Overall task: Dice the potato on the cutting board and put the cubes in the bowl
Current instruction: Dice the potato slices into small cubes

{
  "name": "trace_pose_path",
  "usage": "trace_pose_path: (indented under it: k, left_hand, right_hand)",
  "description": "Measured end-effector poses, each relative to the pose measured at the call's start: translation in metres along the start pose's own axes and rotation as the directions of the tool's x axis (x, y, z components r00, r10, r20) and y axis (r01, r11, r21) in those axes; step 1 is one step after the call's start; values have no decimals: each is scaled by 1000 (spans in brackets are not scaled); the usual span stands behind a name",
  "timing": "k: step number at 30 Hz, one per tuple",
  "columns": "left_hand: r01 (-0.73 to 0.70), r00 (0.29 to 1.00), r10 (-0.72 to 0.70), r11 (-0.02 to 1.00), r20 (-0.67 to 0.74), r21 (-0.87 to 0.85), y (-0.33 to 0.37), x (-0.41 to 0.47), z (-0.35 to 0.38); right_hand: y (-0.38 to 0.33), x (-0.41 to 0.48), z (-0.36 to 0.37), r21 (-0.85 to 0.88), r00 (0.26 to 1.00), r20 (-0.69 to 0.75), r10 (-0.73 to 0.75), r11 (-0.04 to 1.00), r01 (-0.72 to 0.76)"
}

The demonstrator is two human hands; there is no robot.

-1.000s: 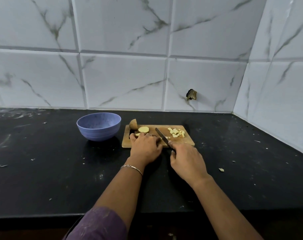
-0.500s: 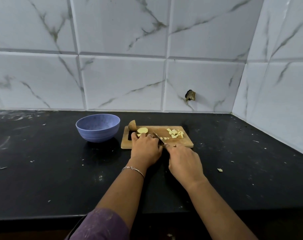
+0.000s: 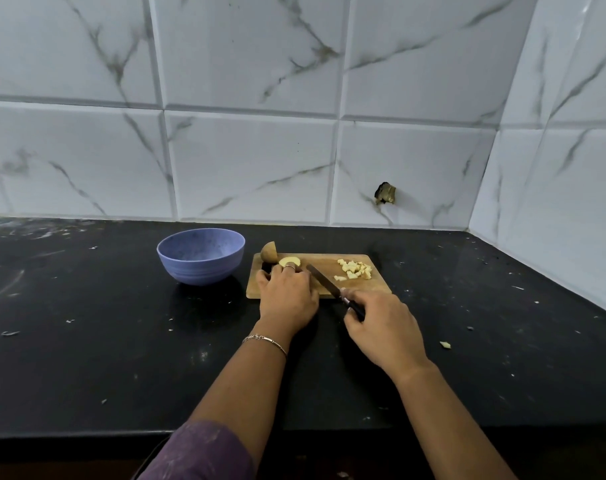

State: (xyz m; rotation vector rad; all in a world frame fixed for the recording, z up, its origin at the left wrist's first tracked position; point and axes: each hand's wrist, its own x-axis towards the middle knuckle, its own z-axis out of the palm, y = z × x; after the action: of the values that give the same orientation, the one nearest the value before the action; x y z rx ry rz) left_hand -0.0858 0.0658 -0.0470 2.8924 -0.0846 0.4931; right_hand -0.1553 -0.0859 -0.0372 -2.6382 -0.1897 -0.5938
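The bowl [image 3: 197, 268] stands on the black counter [image 3: 87, 341], just left of the cutting board [image 3: 374, 287] at mid-frame. The left hand [image 3: 287, 296] curls down at the board's upper left. The right hand [image 3: 381, 327] grips the knife [image 3: 324, 282], blade slanting up-left beside those knuckles. The potato slice [image 3: 289, 261], held under the left fingers, lies left of the edge (the next cut likely steps leftward). The cubes [image 3: 353, 269] are heaped at the board's right end.

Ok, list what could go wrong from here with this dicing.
The dark-handled knife in the right hand lies beside the left hand holding the pale potato slice; a slip could nick fingers.
The brown potato end sits at the far-left corner of the wooden cutting board and might roll off.
The diced cubes lie away from the blue round bowl; some may spill in transfer.
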Motion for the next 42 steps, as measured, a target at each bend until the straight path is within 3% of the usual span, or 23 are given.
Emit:
trace_pose_path:
  k: [8,22,33,42]
  left_hand:
    - [14,1000,-14,1000,7,-1,0,0,-1]
    - [-5,1000,6,1000,17,-7,-1,0,1]
    - [1,999,-4,997,-45,-71,-2,3,3]
    - [-186,981,189,980,34,-64,15,31,1]
  right_hand:
    - [3,1,2,-84,999,-37,-4,996,1]
    - [13,7,5,-236,989,-91,121,962,-139]
    - [9,4,1,-251,997,-77,28,967,-46]
    - [9,4,0,-230,998,-58,11,973,-24]
